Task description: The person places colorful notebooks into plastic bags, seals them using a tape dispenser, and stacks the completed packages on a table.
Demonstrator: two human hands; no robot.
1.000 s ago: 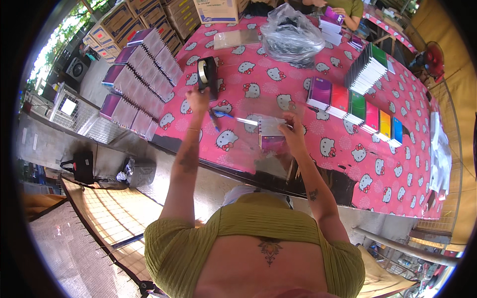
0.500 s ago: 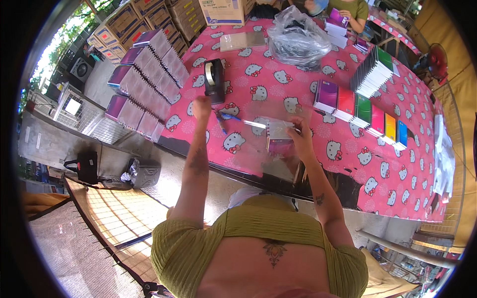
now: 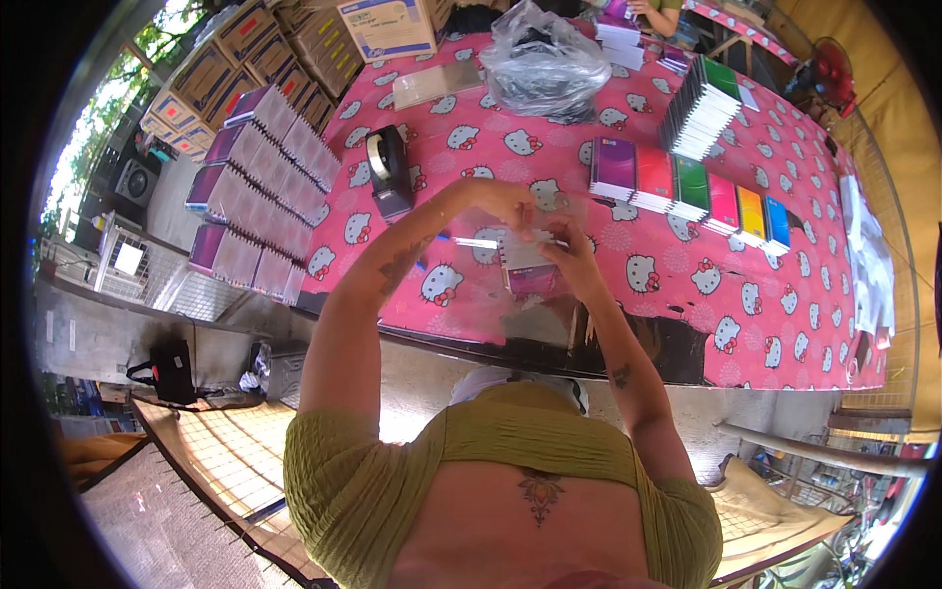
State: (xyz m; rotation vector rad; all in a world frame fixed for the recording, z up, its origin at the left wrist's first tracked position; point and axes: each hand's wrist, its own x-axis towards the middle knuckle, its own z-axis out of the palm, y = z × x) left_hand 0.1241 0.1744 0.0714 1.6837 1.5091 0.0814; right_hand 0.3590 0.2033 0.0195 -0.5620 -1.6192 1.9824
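**A:** ok head cam, what are the hands doing?

**B:** Both forearms come up from the bottom edge and meet over the pink cartoon-cat tablecloth (image 3: 687, 294). The left hand (image 3: 505, 203) is bent at the wrist, fingers curled down and pinched on the top edge of a small purple notebook in a clear sleeve (image 3: 530, 270). The right hand (image 3: 571, 257) is closed on the notebook's right side, fingers wrapped over it.

**A:** so where's the notebook vs the grip?

**B:** Between the two hands, just below the left fingertips and touching the right palm, held just above the cloth near the table's front edge.

**A:** anything close by?

**B:** A black tape dispenser (image 3: 388, 172) sits left of the left hand, and a row of coloured notebooks (image 3: 687, 187) lies to the right, well apart. Clear plastic bag (image 3: 545, 64) further back.
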